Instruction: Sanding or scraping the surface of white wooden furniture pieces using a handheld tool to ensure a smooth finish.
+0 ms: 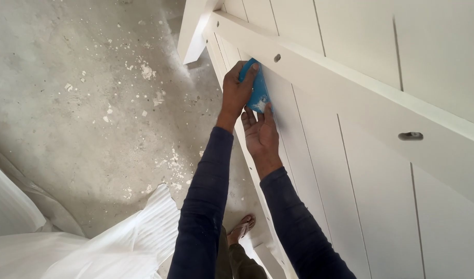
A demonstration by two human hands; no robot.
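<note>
The left hand [237, 93] clamps a blue sanding pad [257, 90] against a white panelled board [350, 170]; the right hand [261, 135], fingers open, touches the pad's lower edge just below.

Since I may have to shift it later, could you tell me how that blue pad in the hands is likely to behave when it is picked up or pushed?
The blue pad probably bends easily: it curves under the left hand. It seems light, since fingers alone pin it to the white panel. It is flat, so unlikely to roll.
</note>
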